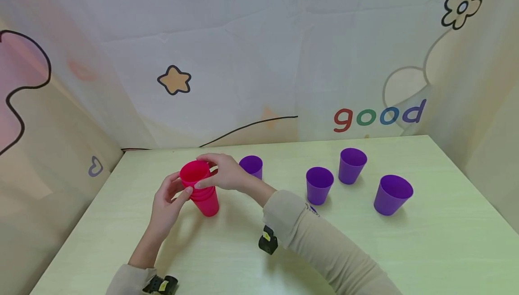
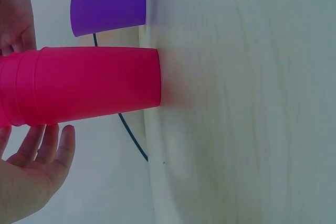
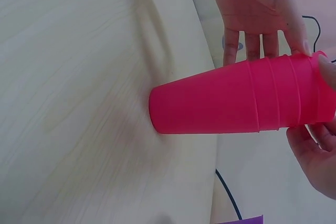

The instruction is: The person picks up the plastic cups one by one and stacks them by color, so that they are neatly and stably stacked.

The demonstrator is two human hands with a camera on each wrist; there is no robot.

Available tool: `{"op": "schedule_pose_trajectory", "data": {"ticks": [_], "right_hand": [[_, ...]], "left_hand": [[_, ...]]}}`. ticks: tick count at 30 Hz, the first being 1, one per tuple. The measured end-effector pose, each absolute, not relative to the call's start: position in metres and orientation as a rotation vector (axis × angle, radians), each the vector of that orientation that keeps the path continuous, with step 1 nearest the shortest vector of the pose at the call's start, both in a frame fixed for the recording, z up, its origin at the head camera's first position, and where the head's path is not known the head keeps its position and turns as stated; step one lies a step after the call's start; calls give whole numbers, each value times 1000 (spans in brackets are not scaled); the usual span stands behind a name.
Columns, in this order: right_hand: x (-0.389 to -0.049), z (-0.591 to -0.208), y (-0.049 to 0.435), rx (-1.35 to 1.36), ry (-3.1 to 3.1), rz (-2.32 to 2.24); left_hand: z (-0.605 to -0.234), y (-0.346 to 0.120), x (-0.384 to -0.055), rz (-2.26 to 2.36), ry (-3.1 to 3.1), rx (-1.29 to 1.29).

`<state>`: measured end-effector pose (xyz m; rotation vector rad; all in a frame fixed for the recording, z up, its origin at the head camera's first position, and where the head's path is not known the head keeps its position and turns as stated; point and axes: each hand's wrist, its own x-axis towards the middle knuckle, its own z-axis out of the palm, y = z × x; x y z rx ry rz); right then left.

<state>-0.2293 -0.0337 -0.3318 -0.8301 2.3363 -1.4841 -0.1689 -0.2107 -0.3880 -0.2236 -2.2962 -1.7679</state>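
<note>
A stack of nested red plastic cups stands upright on the left part of the table, its base right at the tabletop. My left hand holds the stack from the left near the upper rims, thumb in front and fingers behind. From the right, my right hand grips the uppermost cup, its thumb at the front and fingers reaching round the back of the rim. Several stepped rims show in the right wrist view, where the stack lies between the left hand and the right hand.
Behind my right hand a purple cup is partly hidden. Further right stand three more upright purple cups, one in the middle, one farther back and one nearer the right side. A printed curtain hangs behind the pale table.
</note>
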Motion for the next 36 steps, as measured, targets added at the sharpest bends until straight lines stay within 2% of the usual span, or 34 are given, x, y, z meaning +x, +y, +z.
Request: {"op": "schedule_pose_trajectory", "data": {"ticks": [12,36], "right_hand": [[-222,-333,-30,-916,2470,-1367],[-182,-310,18,-889,2495,-1601]], "left_hand": [[-386,-213,-168,-1745,-2336,-199],[-387,-213,-169,-1746,-2352,-151]]}}
